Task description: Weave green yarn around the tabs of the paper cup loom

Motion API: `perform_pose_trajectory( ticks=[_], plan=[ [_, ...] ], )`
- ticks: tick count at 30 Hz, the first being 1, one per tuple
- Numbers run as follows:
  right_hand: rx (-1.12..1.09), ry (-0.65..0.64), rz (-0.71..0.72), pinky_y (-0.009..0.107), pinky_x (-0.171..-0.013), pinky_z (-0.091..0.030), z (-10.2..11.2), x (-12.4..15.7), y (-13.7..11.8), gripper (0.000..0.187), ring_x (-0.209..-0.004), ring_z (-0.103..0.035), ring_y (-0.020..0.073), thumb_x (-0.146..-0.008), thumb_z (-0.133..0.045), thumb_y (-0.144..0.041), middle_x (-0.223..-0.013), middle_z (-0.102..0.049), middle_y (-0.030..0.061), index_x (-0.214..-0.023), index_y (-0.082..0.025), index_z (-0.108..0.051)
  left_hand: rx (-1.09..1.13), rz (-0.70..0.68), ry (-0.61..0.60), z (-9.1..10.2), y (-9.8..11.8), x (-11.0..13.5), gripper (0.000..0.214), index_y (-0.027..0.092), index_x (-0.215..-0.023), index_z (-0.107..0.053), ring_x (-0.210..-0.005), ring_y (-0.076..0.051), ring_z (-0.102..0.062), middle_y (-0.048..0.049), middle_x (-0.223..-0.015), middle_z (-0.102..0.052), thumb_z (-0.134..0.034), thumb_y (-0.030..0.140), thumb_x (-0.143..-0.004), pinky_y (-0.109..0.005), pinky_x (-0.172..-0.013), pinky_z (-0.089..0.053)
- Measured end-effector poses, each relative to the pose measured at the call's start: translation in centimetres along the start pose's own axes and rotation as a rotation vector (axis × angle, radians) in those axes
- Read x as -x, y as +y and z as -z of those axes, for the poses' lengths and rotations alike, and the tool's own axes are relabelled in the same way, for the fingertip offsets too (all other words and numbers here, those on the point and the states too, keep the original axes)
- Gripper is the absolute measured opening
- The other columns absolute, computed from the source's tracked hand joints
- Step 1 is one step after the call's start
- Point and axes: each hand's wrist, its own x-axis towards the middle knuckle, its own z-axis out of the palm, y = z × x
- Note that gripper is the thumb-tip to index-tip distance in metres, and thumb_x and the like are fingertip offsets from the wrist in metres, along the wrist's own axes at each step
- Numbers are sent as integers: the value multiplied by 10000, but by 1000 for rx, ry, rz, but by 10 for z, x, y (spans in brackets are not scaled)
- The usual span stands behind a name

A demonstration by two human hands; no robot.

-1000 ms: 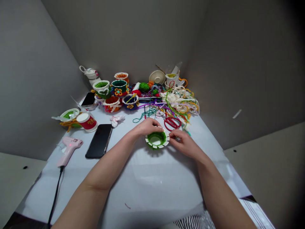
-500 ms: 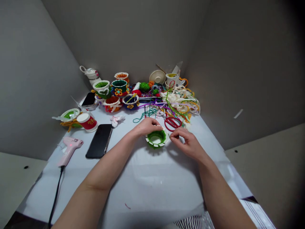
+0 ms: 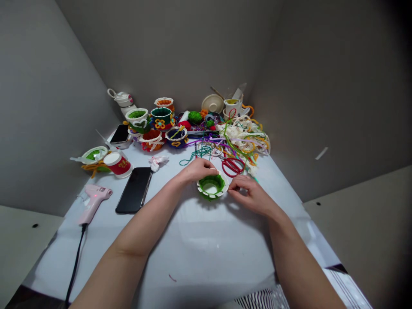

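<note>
A paper cup [image 3: 212,194] woven with green yarn, its white rim cut into tabs, is tilted so that its inside faces me. My left hand [image 3: 201,169] grips the rim at the far left side. At the cup's right edge, my right hand [image 3: 246,192] is closed in a pinch, thumb against fingers. What lies between those fingertips is too small to make out now. Red-handled scissors [image 3: 232,167] rest just beyond my right hand. Loose teal yarn [image 3: 202,153] lies behind the cup.
Several decorated yarn cups [image 3: 161,118] stand at the back beside a yarn heap [image 3: 246,131]. On the left are a black phone [image 3: 134,191], a red-and-white paper cup [image 3: 119,165] and a pink glue gun [image 3: 93,201], whose black cord runs to the front edge.
My right hand has moved slightly left and its fingertips now meet the cup's edge. The strand that showed at its fingertips is hard to see now. My left hand stays on the rim.
</note>
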Motion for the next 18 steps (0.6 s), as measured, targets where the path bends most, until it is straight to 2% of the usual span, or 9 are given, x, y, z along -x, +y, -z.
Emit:
perform_pose_trajectory(
  ticks=[6, 12, 18],
  plan=[
    [5, -7, -33, 281, -629, -395, -8, -5, 0, 173, -643, -526, 146, -854, -537, -158, -680, -621, 18, -707, -182, -624, -80, -34, -99, 9, 3, 3, 170, 140, -759, -666, -646, -111, -539, -7, -716, -637, -621, 291, -692, -209, -558, -382],
    [0, -14, -21, 270, -625, -388, -11, -7, 1, 208, -638, -513, 144, -882, -527, -177, -658, -597, 10, -689, -185, -603, 38, -152, -219, 6, 6, 5, 301, 161, -982, -711, -860, -147, -635, -53, -972, -719, -676, 316, -726, -238, -766, -480],
    [-13, -27, -34, 267, -646, -401, -13, -7, 4, 177, -665, -543, 149, -891, -535, -188, -700, -648, 18, -753, -177, -646, -117, -227, -227, 4, 8, 6, 309, 148, -949, -736, -855, -163, -641, -53, -936, -731, -708, 349, -716, -242, -760, -471]
  ],
)
